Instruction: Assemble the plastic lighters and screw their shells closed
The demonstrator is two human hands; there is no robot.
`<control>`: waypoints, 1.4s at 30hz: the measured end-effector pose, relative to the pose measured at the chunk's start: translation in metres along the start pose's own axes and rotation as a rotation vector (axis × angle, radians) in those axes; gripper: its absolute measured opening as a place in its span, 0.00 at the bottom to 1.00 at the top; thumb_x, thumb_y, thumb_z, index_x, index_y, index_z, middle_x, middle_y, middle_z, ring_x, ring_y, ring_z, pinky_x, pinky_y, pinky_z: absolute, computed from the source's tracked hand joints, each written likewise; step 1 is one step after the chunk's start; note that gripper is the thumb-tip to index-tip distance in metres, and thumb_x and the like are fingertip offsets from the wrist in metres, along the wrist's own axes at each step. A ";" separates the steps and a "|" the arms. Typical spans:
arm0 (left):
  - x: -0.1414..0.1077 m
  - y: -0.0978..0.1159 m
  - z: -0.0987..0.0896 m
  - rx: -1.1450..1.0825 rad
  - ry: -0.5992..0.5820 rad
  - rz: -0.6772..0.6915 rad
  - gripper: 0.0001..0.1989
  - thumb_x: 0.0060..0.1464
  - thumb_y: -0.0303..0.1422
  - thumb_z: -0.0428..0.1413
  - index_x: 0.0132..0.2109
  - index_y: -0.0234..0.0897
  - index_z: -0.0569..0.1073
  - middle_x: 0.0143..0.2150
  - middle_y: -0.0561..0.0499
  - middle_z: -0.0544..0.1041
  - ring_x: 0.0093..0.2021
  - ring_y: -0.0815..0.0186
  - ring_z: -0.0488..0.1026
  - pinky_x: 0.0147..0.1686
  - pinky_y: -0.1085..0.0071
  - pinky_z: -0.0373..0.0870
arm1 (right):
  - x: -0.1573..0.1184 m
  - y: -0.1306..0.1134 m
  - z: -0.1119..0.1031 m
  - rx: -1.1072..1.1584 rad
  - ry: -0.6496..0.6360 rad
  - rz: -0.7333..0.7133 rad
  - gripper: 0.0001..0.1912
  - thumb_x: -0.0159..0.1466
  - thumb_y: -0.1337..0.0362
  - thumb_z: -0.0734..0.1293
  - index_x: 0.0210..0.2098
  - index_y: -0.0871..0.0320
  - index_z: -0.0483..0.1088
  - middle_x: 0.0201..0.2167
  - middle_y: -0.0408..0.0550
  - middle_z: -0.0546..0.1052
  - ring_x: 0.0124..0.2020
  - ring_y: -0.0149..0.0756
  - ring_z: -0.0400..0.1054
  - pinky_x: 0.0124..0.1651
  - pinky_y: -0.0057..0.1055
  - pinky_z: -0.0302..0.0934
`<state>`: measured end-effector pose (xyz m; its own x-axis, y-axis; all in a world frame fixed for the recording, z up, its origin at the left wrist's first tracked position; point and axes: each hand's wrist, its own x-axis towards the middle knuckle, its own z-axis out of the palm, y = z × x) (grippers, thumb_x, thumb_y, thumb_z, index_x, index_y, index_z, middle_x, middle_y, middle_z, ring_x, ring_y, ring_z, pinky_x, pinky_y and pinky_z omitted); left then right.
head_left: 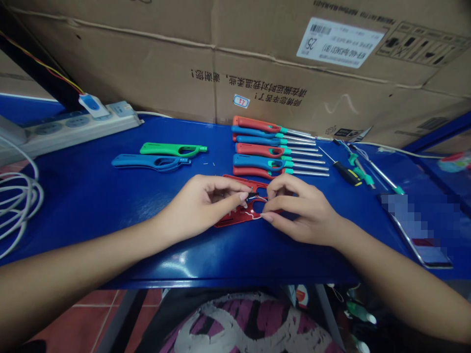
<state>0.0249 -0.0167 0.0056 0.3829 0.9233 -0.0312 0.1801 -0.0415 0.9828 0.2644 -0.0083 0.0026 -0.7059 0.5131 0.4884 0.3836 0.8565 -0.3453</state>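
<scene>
Red casing halves (231,218), opened out, are laid on the worktop (121,211) directly beneath the fingers (228,183) of both hands, partly covered by them. Above the casing, a small black part (252,195) is held in a narrow pinch between the thumb (231,205) and fingers of the left hand (195,203). On the right hand (307,211) the fingers are curled beside the casing's right end and a thin white wire (248,214); whether the wire is gripped cannot be told. Beyond the fingers, red and blue lighters (253,161) with metal tubes (311,173) are lined up side by side. Farther out and left of the left fingers, a green handle (158,148) and a blue handle (140,161) are placed; to the right of the right fingers, a screwdriver (348,173) and a phone (423,238) are set down
</scene>
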 end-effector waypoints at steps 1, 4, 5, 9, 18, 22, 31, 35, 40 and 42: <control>0.000 0.001 0.000 -0.002 0.002 -0.007 0.09 0.58 0.32 0.62 0.44 0.34 0.82 0.40 0.51 0.85 0.39 0.68 0.81 0.41 0.76 0.76 | 0.000 0.000 0.000 0.019 0.002 0.008 0.05 0.67 0.63 0.69 0.36 0.58 0.74 0.39 0.48 0.70 0.32 0.29 0.66 0.34 0.28 0.64; 0.000 0.002 0.001 -0.005 -0.009 -0.009 0.08 0.59 0.30 0.61 0.44 0.34 0.82 0.38 0.52 0.85 0.36 0.68 0.81 0.38 0.76 0.77 | 0.000 0.000 0.000 -0.026 -0.042 0.009 0.06 0.65 0.62 0.71 0.39 0.57 0.74 0.41 0.49 0.70 0.36 0.31 0.68 0.36 0.29 0.65; 0.000 0.002 0.001 -0.002 -0.011 -0.003 0.08 0.59 0.30 0.61 0.44 0.35 0.83 0.38 0.52 0.85 0.35 0.69 0.80 0.38 0.77 0.76 | 0.000 -0.001 0.000 -0.053 -0.059 0.005 0.06 0.65 0.63 0.70 0.40 0.57 0.74 0.42 0.49 0.70 0.36 0.31 0.68 0.35 0.29 0.64; 0.000 0.000 0.000 0.021 -0.011 0.023 0.08 0.59 0.30 0.61 0.45 0.36 0.83 0.39 0.52 0.85 0.34 0.69 0.80 0.36 0.76 0.76 | 0.001 -0.002 0.002 0.011 -0.017 0.022 0.02 0.66 0.68 0.69 0.39 0.58 0.73 0.41 0.49 0.70 0.38 0.31 0.68 0.38 0.29 0.64; -0.001 -0.007 -0.003 0.315 0.057 0.307 0.09 0.62 0.32 0.59 0.47 0.39 0.83 0.45 0.52 0.84 0.43 0.67 0.80 0.43 0.75 0.74 | 0.003 -0.001 0.003 0.322 0.094 0.214 0.05 0.65 0.70 0.69 0.38 0.57 0.69 0.38 0.46 0.73 0.30 0.28 0.64 0.28 0.27 0.59; -0.002 -0.008 -0.004 0.331 0.058 0.328 0.09 0.63 0.32 0.59 0.48 0.39 0.83 0.45 0.52 0.84 0.42 0.66 0.80 0.41 0.74 0.75 | 0.000 0.001 0.005 0.406 0.058 0.308 0.03 0.67 0.68 0.68 0.39 0.56 0.68 0.36 0.45 0.74 0.28 0.27 0.64 0.29 0.28 0.60; 0.000 -0.009 -0.003 0.281 0.054 0.306 0.08 0.62 0.32 0.60 0.46 0.38 0.83 0.44 0.52 0.84 0.42 0.68 0.80 0.42 0.76 0.74 | 0.002 0.003 0.004 0.450 0.051 0.245 0.03 0.66 0.69 0.69 0.38 0.58 0.70 0.40 0.47 0.73 0.32 0.27 0.68 0.30 0.26 0.64; 0.000 -0.009 -0.003 0.257 0.062 0.260 0.09 0.62 0.33 0.60 0.45 0.38 0.83 0.44 0.52 0.84 0.42 0.66 0.81 0.41 0.74 0.75 | 0.004 0.001 0.000 0.425 -0.008 0.144 0.03 0.64 0.71 0.71 0.37 0.60 0.72 0.40 0.47 0.72 0.32 0.25 0.66 0.30 0.23 0.65; 0.000 -0.010 -0.002 0.222 0.076 0.241 0.08 0.61 0.34 0.60 0.45 0.39 0.83 0.44 0.52 0.85 0.42 0.65 0.81 0.42 0.73 0.75 | 0.004 0.001 0.001 0.401 -0.071 0.085 0.03 0.63 0.71 0.71 0.37 0.60 0.74 0.41 0.49 0.72 0.38 0.28 0.70 0.39 0.25 0.69; 0.001 -0.010 -0.002 0.212 0.073 0.236 0.09 0.61 0.34 0.61 0.45 0.39 0.83 0.44 0.52 0.85 0.42 0.65 0.81 0.43 0.72 0.76 | 0.004 0.001 0.001 0.369 -0.080 0.061 0.04 0.63 0.72 0.71 0.37 0.60 0.73 0.40 0.49 0.74 0.41 0.29 0.71 0.43 0.26 0.69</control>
<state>0.0217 -0.0147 -0.0044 0.3714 0.9036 0.2136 0.2816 -0.3288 0.9014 0.2612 -0.0051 0.0029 -0.7379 0.5444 0.3990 0.1964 0.7388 -0.6447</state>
